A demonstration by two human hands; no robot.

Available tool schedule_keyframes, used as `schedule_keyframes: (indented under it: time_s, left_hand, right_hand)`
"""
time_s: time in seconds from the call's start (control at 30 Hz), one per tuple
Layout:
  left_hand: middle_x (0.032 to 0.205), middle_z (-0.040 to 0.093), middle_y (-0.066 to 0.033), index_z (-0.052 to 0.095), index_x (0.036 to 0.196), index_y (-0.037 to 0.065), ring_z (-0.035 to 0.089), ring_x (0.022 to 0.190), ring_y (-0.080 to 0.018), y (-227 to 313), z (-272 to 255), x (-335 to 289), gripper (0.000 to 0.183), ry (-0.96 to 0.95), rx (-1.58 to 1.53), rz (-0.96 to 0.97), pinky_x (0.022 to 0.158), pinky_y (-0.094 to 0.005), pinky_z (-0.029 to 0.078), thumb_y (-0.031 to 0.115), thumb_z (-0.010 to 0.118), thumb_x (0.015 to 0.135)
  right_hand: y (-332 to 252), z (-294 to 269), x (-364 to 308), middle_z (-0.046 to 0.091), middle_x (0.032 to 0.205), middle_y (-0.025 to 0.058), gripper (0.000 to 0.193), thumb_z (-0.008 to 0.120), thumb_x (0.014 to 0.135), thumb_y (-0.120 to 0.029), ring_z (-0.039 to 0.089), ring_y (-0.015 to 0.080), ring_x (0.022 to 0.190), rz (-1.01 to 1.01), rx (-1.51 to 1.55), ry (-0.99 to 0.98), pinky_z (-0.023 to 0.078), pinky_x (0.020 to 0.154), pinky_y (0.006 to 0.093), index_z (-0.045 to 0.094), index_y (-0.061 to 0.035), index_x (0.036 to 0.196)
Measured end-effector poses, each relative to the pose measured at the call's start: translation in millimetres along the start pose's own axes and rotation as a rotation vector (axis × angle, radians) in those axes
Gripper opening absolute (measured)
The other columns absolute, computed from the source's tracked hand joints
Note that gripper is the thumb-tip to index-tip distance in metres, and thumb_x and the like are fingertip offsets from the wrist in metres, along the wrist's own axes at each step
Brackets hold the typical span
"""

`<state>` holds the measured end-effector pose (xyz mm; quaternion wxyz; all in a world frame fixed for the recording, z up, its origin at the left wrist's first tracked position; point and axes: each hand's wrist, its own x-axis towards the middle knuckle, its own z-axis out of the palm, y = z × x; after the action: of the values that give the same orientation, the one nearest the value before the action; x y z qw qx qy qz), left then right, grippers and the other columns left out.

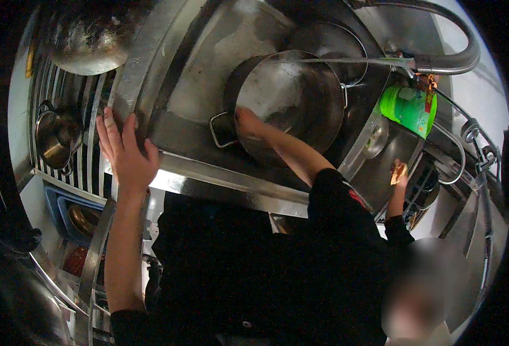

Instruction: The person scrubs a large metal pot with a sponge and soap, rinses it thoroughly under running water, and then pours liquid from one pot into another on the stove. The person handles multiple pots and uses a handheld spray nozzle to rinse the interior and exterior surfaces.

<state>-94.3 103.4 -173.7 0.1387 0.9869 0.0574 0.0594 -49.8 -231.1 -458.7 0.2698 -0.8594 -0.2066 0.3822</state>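
Observation:
A large metal pot (323, 127) stands tilted in the sink (179, 124), with a wire side handle (224, 142) hanging on its left. From the faucet (439, 63) a stream of water (347, 60) runs into the pot. My right hand (250, 123) reaches across and is closed at the pot's left rim; its fingers are blurred and partly hidden. Fingers spread, my left hand (129, 153) rests flat on the sink's metal edge at the left and holds nothing. Behind the pot lies a round dark pan (349, 49), partly covered.
A bright green container (410, 109) stands right of the sink. Another person's hand (399, 173) is beside it, holding something tan. On the slatted rack at left sit a small two-handled pot (55, 141) and a big wok (90, 49); blue trays (64, 210) lie below.

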Motion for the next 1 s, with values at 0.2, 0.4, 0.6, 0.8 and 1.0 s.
schedule_keyframes:
  time_s: [0.2, 0.4, 0.6, 0.8, 1.0]
  left_hand:
    - [0.146, 0.022, -0.0198, 0.046, 0.125, 0.002, 0.016, 0.135, -0.0425, -1, -1, -1, 0.053, -0.017, 0.038, 0.004, 0.104, -0.0558, 0.020, 0.017, 0.055, 0.075]
    - [0.146, 0.023, -0.0198, 0.046, 0.124, 0.001, 0.018, 0.134, -0.0428, 1, 0, -1, 0.053, 0.016, 0.007, 0.011, 0.105, -0.0562, 0.019, 0.016, 0.056, 0.075]
    - [0.147, 0.020, -0.0193, 0.046, 0.123, 0.001, 0.018, 0.134, -0.0431, 4, -2, 1, 0.052, 0.000, -0.003, 0.005, 0.104, -0.0571, 0.020, 0.015, 0.056, 0.075]
    - [0.145, 0.022, -0.0240, 0.046, 0.123, 0.002, 0.018, 0.133, -0.0459, 2, -4, 0, 0.052, 0.001, 0.025, 0.003, 0.098, -0.0595, 0.025, 0.014, 0.056, 0.074]
    - [0.147, 0.018, -0.0211, 0.047, 0.122, -0.001, 0.013, 0.135, -0.0435, 6, -5, 0, 0.052, -0.020, -0.014, -0.008, 0.104, -0.0578, 0.019, 0.015, 0.056, 0.074]
  right_hand:
    - [23, -142, 37, 0.058, 0.108, 0.0196, 0.028, 0.048, 0.084, -0.016, 0.058, 0.0344, 0.097, 0.239, -0.473, 0.207, 0.047, 0.085, 0.0430, 0.056, -0.0059, 0.109]
    - [36, -86, -89, 0.051, 0.123, 0.0182, 0.051, 0.059, 0.081, -0.034, 0.050, 0.0342, 0.112, 0.405, -0.626, -0.097, 0.041, 0.093, 0.0470, 0.048, -0.0069, 0.123]
    - [-67, -64, 15, 0.045, 0.132, 0.0148, 0.056, 0.056, 0.085, -0.043, 0.042, 0.0329, 0.120, 0.541, 1.233, 0.016, 0.031, 0.101, 0.0501, 0.045, -0.0057, 0.126]
    - [-104, -236, 41, 0.061, 0.106, 0.0094, 0.029, 0.052, 0.082, -0.024, 0.055, 0.0289, 0.098, -0.204, 2.048, 0.874, 0.042, 0.093, 0.0474, 0.058, -0.0077, 0.106]
    - [-171, -176, 96, 0.059, 0.099, 0.0111, 0.035, 0.057, 0.071, -0.019, 0.054, 0.0296, 0.095, 0.277, 1.715, 0.472, 0.043, 0.090, 0.0449, 0.057, -0.0065, 0.103]
